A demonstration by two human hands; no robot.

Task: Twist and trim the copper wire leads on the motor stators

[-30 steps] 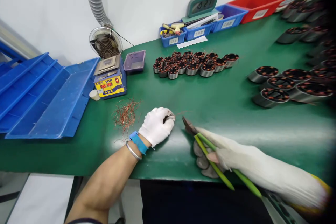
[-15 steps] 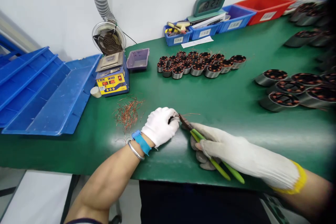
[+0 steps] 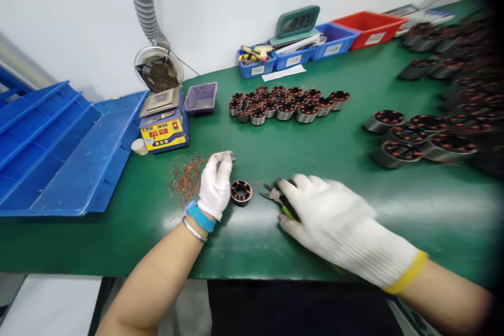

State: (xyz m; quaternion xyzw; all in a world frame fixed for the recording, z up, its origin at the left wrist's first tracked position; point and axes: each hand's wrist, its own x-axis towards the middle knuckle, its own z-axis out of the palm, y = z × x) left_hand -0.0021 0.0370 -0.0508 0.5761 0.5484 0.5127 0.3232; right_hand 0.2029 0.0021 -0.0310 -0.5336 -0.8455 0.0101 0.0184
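A small motor stator (image 3: 241, 192), a steel ring with copper windings inside, sits on the green table with a thin wire sticking out to its right. Just left of it is my left hand (image 3: 216, 185) in a white glove, fingertips brought together; whatever they pinch is too small to make out. My right hand (image 3: 328, 218), gloved with a yellow cuff, covers the green handles of a pair of wire cutters (image 3: 274, 195). Their jaws are apart and point left toward the stator. Copper wire clippings (image 3: 186, 177) lie in a loose heap beyond my left hand.
Stators (image 3: 284, 110) stand grouped at the back, larger ones (image 3: 397, 153) at right. A yellow-and-blue heating unit (image 3: 164, 134), a purple tray (image 3: 201, 98) and blue trays (image 3: 82, 168) occupy the left. Tool bins (image 3: 258, 70), a clock (image 3: 298, 22) and a red bin (image 3: 368, 31) line the wall.
My left hand has let go of the stator, now on the table, and shifted left. The cutters have come away from it and dropped lower, with my right hand turned palm down over them.
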